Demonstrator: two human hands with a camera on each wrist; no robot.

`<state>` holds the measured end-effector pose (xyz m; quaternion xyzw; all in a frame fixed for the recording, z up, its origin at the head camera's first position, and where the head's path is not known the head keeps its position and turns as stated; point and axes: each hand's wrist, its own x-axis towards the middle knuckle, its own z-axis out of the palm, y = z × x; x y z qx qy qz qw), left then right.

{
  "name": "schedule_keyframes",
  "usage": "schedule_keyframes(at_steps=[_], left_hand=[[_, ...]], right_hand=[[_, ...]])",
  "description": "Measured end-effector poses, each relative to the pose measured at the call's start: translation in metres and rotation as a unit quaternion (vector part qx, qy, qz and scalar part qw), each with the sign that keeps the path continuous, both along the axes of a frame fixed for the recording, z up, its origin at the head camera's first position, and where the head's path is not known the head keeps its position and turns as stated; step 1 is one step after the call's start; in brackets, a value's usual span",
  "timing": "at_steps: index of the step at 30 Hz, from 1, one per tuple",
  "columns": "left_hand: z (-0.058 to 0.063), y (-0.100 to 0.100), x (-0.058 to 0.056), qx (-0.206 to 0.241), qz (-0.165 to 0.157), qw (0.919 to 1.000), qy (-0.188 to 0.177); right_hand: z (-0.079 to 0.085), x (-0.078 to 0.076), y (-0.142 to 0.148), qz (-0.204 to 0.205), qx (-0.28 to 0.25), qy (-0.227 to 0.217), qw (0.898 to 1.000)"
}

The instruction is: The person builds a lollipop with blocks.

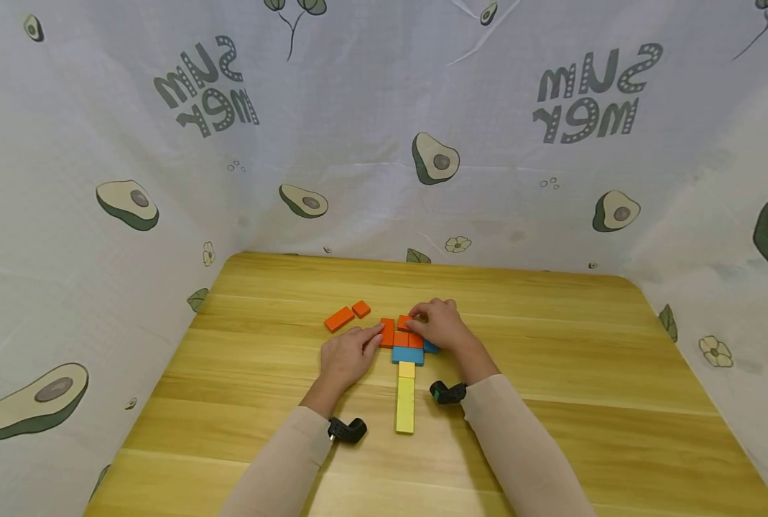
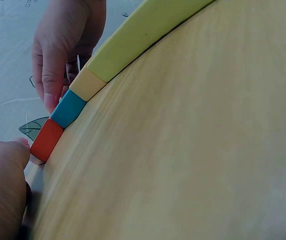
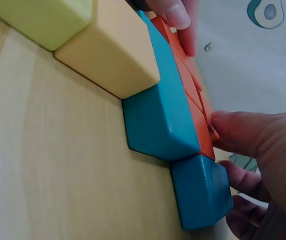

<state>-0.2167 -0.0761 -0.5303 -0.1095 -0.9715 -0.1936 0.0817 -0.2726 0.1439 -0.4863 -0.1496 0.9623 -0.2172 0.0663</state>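
In the head view, flat wooden blocks form a figure on the table. My left hand [image 1: 348, 357] touches the left edge of an upright orange block [image 1: 388, 334] with thumb and index fingertips. My right hand [image 1: 445, 327] pinches a small orange block [image 1: 404, 322] at the top, between thumb and index finger. Below it, two small orange blocks [image 1: 401, 339] sit side by side on a blue block [image 1: 408, 355]. Another blue block [image 3: 200, 192] stands at its right corner, beneath the right hand's fingers. A pale yellow block [image 1: 406, 370] and a long yellow-green block [image 1: 406, 406] make a stem.
Two loose orange pieces, a rectangular block [image 1: 339, 319] and a smaller block [image 1: 361, 309], lie on the wooden table [image 1: 539, 323] beyond the left hand. A white curtain [image 1: 371, 108] with avocado prints hangs behind the table. Black wrist cameras [image 1: 348, 430] sit on both wrists.
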Motion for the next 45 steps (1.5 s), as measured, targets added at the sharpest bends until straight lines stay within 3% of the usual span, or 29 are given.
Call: schedule_keyframes(at_steps=[19, 24, 28, 31, 45], left_hand=[[-0.001, 0.001, -0.001, 0.0, 0.002, 1.0, 0.007], [-0.001, 0.001, 0.0, 0.004, 0.002, 0.9999, 0.012], [-0.002, 0.001, 0.0, 0.005, 0.0, 0.9999, 0.012], [-0.002, 0.001, 0.0, 0.007, 0.0, 0.9999, 0.013], [-0.004, -0.001, 0.003, 0.018, -0.001, 0.9997, 0.016]], right_hand=[[-0.005, 0.002, -0.003, -0.013, -0.034, -0.031, 0.999], [-0.007, 0.004, 0.005, -0.033, -0.09, -0.028, 0.995], [-0.011, 0.011, 0.019, -0.063, -0.155, -0.015, 0.986], [-0.014, 0.017, 0.03, -0.081, -0.176, -0.005, 0.981], [-0.026, 0.051, 0.05, -0.089, -0.166, -0.001, 0.982]])
